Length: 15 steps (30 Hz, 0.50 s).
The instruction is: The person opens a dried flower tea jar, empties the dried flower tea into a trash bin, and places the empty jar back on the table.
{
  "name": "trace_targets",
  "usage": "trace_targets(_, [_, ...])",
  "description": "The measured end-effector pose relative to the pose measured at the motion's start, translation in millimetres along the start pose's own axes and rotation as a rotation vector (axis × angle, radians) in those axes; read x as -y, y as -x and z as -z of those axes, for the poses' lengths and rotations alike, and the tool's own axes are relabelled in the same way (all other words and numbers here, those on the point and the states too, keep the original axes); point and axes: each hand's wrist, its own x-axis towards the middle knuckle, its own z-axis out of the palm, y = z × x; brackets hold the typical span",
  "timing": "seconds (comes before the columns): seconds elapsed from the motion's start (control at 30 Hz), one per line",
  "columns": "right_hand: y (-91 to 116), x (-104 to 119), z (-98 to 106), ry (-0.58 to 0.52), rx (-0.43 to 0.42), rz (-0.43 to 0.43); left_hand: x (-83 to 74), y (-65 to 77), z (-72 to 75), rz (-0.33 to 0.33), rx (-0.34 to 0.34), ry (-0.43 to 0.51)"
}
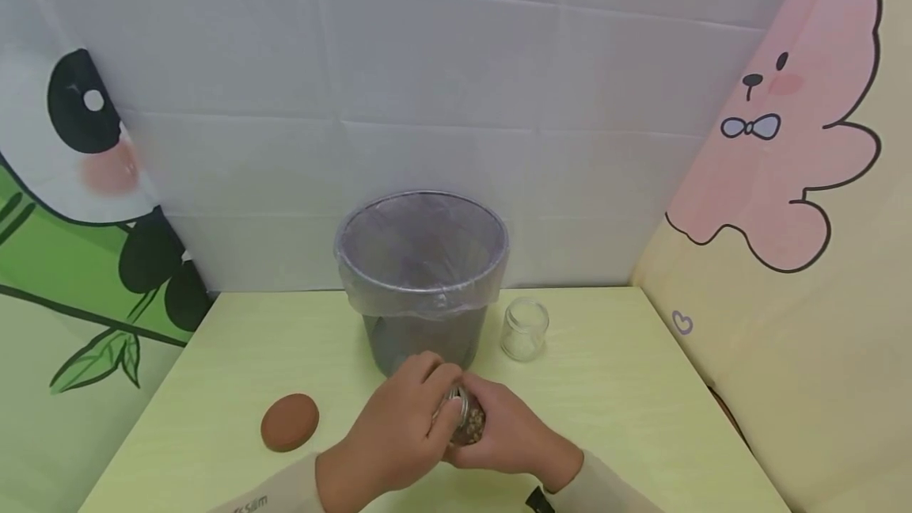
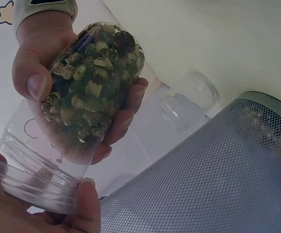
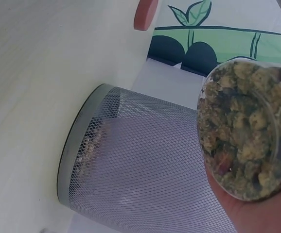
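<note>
Near the front of the table, both hands meet on a clear jar (image 2: 94, 85) packed with dried flower buds. My right hand (image 1: 509, 430) grips the jar's body, thumb on one side and fingers round the other. My left hand (image 1: 399, 422) curls its fingers and thumb round the lid (image 2: 38, 189) at the jar's mouth. The jar is tilted, its mouth toward the left hand; buds fill its base end in the right wrist view. Fingers hide part of the lid in the head view.
A mesh bin (image 1: 423, 331) with a clear liner stands just beyond the hands, with some brownish bits low inside. Right of it is a second clear glass jar (image 1: 525, 329), uncapped. At left lies a reddish-brown round disc (image 1: 289, 422). A wall closes the table's back.
</note>
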Motion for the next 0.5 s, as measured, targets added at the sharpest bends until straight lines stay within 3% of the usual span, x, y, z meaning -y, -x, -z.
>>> trace_targets(0.27, [0.7, 3.5, 0.8, -0.032, -0.011, -0.067, 1.6, 1.1, 8.6, 0.067, 0.021, 0.012])
trace_targets(0.5, [2.9, 2.1, 2.8, 0.032, -0.075, -0.125, 7.7, 2.6, 22.0, 0.149, -0.032, 0.045])
